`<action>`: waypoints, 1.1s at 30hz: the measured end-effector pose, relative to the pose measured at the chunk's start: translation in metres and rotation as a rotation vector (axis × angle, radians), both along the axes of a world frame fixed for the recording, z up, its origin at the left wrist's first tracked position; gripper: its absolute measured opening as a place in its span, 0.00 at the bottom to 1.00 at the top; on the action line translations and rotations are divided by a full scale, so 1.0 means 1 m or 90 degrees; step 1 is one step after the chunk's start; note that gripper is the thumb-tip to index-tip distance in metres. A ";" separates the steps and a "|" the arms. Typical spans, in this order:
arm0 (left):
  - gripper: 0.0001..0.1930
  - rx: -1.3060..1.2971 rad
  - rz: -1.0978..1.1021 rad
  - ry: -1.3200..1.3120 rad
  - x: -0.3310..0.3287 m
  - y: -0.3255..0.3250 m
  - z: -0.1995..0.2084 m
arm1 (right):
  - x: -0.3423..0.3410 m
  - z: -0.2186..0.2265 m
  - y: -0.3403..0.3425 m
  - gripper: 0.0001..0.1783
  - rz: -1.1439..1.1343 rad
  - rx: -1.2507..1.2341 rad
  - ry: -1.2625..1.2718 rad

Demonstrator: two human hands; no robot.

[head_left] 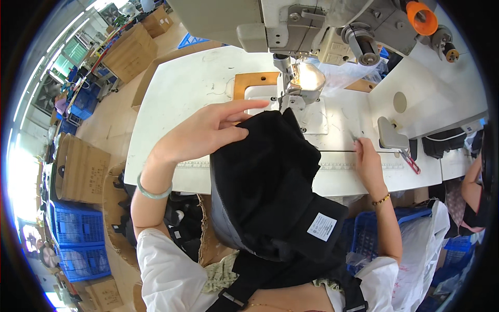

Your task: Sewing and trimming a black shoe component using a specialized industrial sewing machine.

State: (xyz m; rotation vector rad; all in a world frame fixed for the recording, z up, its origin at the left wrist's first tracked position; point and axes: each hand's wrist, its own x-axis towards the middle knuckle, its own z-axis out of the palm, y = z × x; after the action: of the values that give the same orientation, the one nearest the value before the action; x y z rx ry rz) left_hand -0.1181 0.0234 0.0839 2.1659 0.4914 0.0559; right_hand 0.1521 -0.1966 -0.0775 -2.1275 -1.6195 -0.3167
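Note:
A black fabric piece, bag-like and bearing a white label, hangs from the sewing machine's bed over the table's front edge towards my lap. Its top edge lies by the presser foot, under the lit machine head. My left hand grips the left side of that edge between thumb and curled fingers, its index finger stretched towards the needle area. Away from the fabric, my right hand hovers by the table's front edge, fingertips pinched together. Whatever is between them is too small to make out.
Red-handled snips lie right of my right hand. A ruler strip runs along the white table. A carton with black pieces stands below left, a blue basket below right. Another person's arm shows at far right.

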 end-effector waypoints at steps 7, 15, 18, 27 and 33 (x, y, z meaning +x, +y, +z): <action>0.20 0.154 -0.213 0.059 0.031 0.008 0.022 | -0.054 0.099 0.002 0.18 0.176 0.166 0.229; 0.20 0.146 -0.201 0.051 0.052 0.007 0.005 | -0.070 0.129 0.009 0.28 0.234 0.102 -0.061; 0.20 0.133 -0.186 0.034 0.054 0.012 -0.005 | -0.066 0.128 0.012 0.25 0.233 0.105 -0.067; 0.14 0.099 -0.184 0.043 0.059 0.012 -0.005 | -0.066 0.123 0.037 0.22 0.271 0.102 -0.059; 0.11 0.071 -0.202 0.010 0.059 0.013 -0.006 | -0.064 0.123 0.041 0.21 0.287 0.078 -0.030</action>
State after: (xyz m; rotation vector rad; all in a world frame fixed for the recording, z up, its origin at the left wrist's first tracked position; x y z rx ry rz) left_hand -0.0590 0.0364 0.0778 2.3295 0.1513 -0.1105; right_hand 0.0884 -0.1553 0.0451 -1.6179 -1.9907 -0.3094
